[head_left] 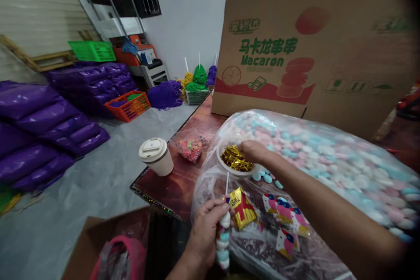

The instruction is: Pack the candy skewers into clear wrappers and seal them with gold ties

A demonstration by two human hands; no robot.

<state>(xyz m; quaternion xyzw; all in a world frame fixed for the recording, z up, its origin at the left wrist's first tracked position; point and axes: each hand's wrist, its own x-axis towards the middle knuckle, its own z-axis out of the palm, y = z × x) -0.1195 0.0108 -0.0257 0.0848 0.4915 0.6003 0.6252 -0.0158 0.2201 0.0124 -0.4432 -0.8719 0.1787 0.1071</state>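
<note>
My left hand (207, 227) is closed around a marshmallow skewer (223, 243) in a clear printed wrapper. Its white stick (227, 182) points up, and pastel pieces are stacked below my fingers. At the right rim of a white bowl (220, 164), my right hand (254, 152) is curled with its fingertips hidden. Gold twist ties (233, 157) fill that bowl. Beside my left hand lies a gold packet (243, 211) with a red cross and the lettering "TWIST". Small printed wrappers (286, 211) are spread below my right forearm, near a few loose blue marshmallows (267, 178).
A big clear bag of pastel marshmallows (315, 157) covers the table's right side, before a tall cardboard carton (262, 87). A lidded cup (160, 162) and a bag of colourful candy (190, 148) stand at left. Below is an open box (82, 245) with a pink container (133, 249).
</note>
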